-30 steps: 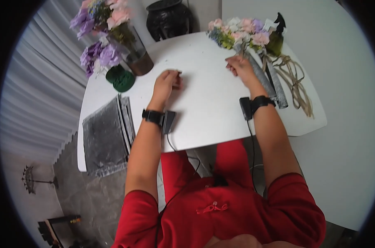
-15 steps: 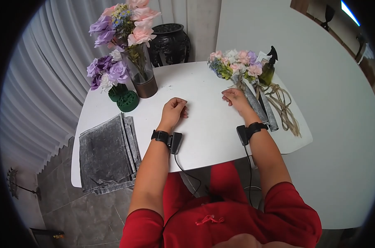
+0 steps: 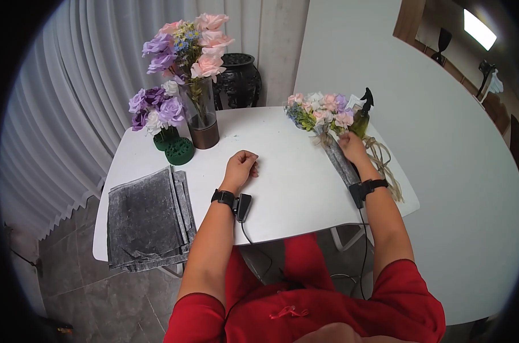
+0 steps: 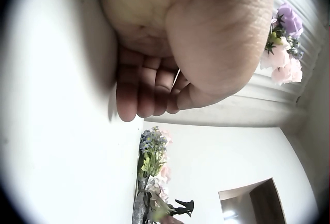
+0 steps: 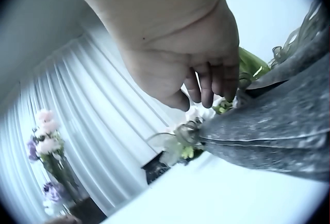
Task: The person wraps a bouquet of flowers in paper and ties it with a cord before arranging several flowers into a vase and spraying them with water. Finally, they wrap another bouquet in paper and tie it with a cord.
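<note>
My right hand reaches over the flower bouquets at the right of the table, fingers bent loosely downward. In the right wrist view a grey wrapped bouquet stem lies just beyond the fingertips, near a sheer ribbon bow. A gap shows between thumb and fingers. Pink, white and lilac flowers top the bouquets. My left hand rests on the white table with loosely curled fingers, and the left wrist view shows nothing in it.
Grey wrapping sheets are stacked at the table's left. Behind them stand purple flowers in green foam and a tall glass vase. A green spray bottle and loose ribbon lie beyond my right hand.
My right hand has moved right, from the bare table onto the bouquets. The left hand stays in about the same place on the table. The head view has tilted up.
</note>
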{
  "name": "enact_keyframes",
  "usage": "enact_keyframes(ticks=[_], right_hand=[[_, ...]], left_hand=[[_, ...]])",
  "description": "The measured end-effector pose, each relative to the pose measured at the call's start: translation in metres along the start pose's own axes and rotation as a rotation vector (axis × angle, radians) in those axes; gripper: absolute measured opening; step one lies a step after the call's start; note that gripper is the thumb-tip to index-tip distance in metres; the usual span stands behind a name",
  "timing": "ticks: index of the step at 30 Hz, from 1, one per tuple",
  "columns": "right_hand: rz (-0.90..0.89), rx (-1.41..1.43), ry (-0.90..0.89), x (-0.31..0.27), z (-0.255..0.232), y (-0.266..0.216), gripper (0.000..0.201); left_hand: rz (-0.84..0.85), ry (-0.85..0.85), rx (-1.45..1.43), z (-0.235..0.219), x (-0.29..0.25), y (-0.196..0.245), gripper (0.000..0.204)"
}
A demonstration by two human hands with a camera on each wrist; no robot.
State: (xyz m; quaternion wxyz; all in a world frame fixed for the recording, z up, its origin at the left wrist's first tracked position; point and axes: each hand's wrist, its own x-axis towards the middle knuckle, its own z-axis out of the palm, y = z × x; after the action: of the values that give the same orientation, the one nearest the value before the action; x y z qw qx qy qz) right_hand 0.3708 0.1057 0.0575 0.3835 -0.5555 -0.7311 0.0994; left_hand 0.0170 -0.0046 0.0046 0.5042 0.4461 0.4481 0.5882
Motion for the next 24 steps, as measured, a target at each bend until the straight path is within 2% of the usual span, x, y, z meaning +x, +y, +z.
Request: enact_keyframes(ticks=[2, 3, 5, 6, 8, 9, 10, 12, 15, 16, 17, 18, 19, 20, 21, 22, 23, 24], right_hand=[[0.115, -0.190, -0.169, -0.007, 0.005, 0.004, 0.043], [0.101, -0.192, -0.165, -0.011, 0.012, 0.012, 0.043], [0.065, -0.419, -0.223, -0.012, 0.023, 0.017, 0.056], [0.056, -0.414, -0.219, -0.007, 0.025, 0.016, 0.056], [0.041, -0.294, -0.304, 0.001, 0.031, 0.004, 0.065], [0.059, -0.230, -0.267, 0.002, 0.035, -0.005, 0.056], [0.050, -0.227, -0.267, 0.001, 0.041, -0.015, 0.056], [0.238, 0.417, -0.337, -0.009, 0.053, -0.039, 0.046], [0.201, 0.622, -0.339, -0.058, 0.072, -0.088, 0.042], [0.186, 0.708, -0.361, -0.076, 0.081, -0.099, 0.044], [0.112, 0.688, -0.484, -0.093, 0.079, -0.117, 0.044], [0.039, 0.669, -0.606, -0.106, 0.069, -0.134, 0.045], [0.164, 0.497, -0.906, -0.104, 0.060, -0.146, 0.045], [0.165, 0.508, -0.920, -0.099, 0.067, -0.143, 0.045], [0.152, 0.474, -1.015, -0.092, 0.076, -0.137, 0.046], [0.138, 0.436, -1.105, -0.084, 0.083, -0.132, 0.048], [0.080, 0.491, -1.080, -0.073, 0.087, -0.129, 0.051], [0.119, 0.625, -1.030, -0.063, 0.096, -0.126, 0.049]], left_hand=[[0.003, -0.018, -0.021, 0.000, 0.001, 0.001, 0.011], [-0.003, -0.022, -0.033, -0.001, 0.001, 0.001, 0.011], [0.004, -0.017, -0.041, 0.000, 0.000, 0.001, 0.011], [-0.002, -0.020, -0.043, -0.001, 0.000, 0.001, 0.011], [0.006, -0.018, -0.037, -0.002, 0.000, 0.000, 0.011], [-0.003, -0.023, -0.058, -0.003, 0.000, -0.001, 0.010], [-0.013, -0.026, -0.081, -0.003, 0.001, -0.002, 0.010], [0.008, -0.028, -0.075, -0.004, 0.001, 0.000, 0.013], [-0.020, 0.017, -0.116, 0.005, -0.006, 0.015, 0.018], [-0.062, 0.033, -0.209, 0.010, -0.008, 0.021, 0.020], [-0.106, 0.050, -0.302, 0.010, -0.010, 0.023, 0.022], [-0.109, 0.065, -0.296, -0.004, 0.005, 0.006, 0.022], [-0.058, -0.361, -0.396, -0.026, 0.031, -0.027, 0.024], [-0.005, -0.789, -0.488, -0.041, 0.044, -0.046, 0.027], [-0.181, -0.335, -0.197, -0.027, 0.025, -0.023, 0.033], [-0.188, -0.327, -0.193, -0.017, 0.012, -0.006, 0.033], [-0.134, -0.245, -0.184, -0.009, 0.003, 0.007, 0.034], [-0.081, -0.164, -0.175, -0.004, 0.000, 0.010, 0.034]])
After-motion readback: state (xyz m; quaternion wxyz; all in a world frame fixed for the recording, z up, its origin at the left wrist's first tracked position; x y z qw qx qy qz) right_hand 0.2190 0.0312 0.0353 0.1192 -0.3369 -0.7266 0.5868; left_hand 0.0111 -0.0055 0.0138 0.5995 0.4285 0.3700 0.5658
